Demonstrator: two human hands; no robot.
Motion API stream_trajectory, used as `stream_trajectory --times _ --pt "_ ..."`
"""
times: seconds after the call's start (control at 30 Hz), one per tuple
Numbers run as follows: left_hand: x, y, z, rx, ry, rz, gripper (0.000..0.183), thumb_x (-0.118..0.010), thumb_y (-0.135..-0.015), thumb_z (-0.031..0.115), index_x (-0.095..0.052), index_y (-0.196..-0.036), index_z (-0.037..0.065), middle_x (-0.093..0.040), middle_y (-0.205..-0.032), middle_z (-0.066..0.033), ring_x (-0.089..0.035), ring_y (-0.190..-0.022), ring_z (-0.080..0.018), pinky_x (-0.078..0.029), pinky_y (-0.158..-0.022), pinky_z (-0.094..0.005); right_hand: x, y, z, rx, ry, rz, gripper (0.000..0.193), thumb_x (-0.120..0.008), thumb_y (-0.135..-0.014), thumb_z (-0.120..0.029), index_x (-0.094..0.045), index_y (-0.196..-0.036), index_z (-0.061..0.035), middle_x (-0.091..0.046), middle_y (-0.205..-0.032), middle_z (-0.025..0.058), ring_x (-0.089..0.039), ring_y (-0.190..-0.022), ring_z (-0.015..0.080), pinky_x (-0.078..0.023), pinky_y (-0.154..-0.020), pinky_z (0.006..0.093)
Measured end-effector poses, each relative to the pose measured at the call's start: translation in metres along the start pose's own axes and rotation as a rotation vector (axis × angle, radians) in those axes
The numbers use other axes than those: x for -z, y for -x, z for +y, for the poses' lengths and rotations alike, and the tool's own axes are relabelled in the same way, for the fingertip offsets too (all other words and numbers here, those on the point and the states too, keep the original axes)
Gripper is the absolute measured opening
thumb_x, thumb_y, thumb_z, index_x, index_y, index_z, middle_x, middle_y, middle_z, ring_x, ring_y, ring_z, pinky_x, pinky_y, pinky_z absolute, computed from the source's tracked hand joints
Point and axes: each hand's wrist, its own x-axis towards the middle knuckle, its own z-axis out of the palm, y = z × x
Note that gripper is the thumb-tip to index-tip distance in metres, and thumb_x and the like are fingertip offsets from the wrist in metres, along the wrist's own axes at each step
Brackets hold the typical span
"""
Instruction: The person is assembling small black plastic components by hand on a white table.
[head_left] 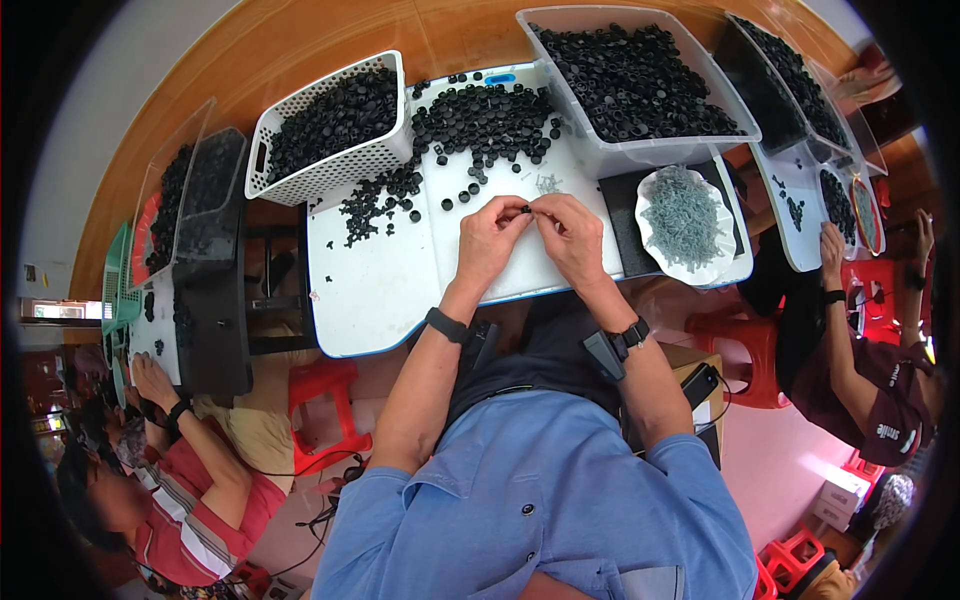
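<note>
Black part: 1 | left hand, right hand: both pinching it | white basket: 1 | scalloped plate: 1

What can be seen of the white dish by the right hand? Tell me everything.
The white dish looks like plastic, with a wavy, scalloped rim. It stands upright, heaped with small grey-green pieces hiding most of its inside. It rests on a black board at the right end of the white table. The right hand is apart from it.
</note>
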Motion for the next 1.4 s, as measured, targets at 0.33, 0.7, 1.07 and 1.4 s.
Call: stream_trajectory --times 0.33,0.7,1.07,1.4 --pt "0.000 0.000 -0.004 -0.005 0.003 -0.006 0.021 -0.077 -0.089 0.009 -0.074 -0.108 0.001 -0.078 -0.090 -0.0115 -0.075 -0.080 -0.0168 -0.059 -0.074 -0.0290 0.000 0.000 -0.001 0.026 -0.006 -0.016 0.013 -0.072 -0.083 0.005 -0.075 -0.095 -0.0016 -0.074 -0.094 0.0102 -0.073 -0.077 0.0237 -0.056 -0.059 0.0306" --pt "0.002 0.000 -0.006 -0.001 0.003 0.011 0.021 -0.077 -0.090 0.010 -0.073 -0.108 0.001 -0.078 -0.090 -0.0117 -0.075 -0.080 -0.0168 -0.058 -0.074 -0.0285 -0.001 -0.002 0.003 -0.076 -0.100 -0.046 0.017 -0.071 -0.086 0.004 -0.077 -0.101 -0.0018 -0.075 -0.095 0.0094 -0.070 -0.071 0.0176 -0.053 -0.061 0.0270" --pt "0.002 -0.001 -0.001 -0.005 0.064 -0.007 0.020 -0.079 -0.089 0.010 -0.073 -0.107 0.002 -0.076 -0.089 -0.0054 -0.067 -0.075 -0.0095 -0.053 -0.068 -0.0251 0.001 -0.001 0.019 -0.454 -0.469 -0.163 0.015 -0.069 -0.094 -0.002 -0.074 -0.108 0.0032 -0.074 -0.095 0.0055 -0.067 -0.076 0.0088 -0.054 -0.069 0.0237" --pt "0.002 0.001 -0.003 -0.038 0.111 -0.001 0.019 -0.078 -0.089 0.007 -0.075 -0.107 0.003 -0.072 -0.085 -0.0030 -0.063 -0.073 -0.0085 -0.052 -0.067 -0.0245 0.011 -0.009 0.016 -0.499 -0.573 -0.258 0.016 -0.068 -0.094 0.000 -0.071 -0.109 0.0041 -0.074 -0.096 0.0064 -0.070 -0.084 0.0107 -0.056 -0.074 0.0243"
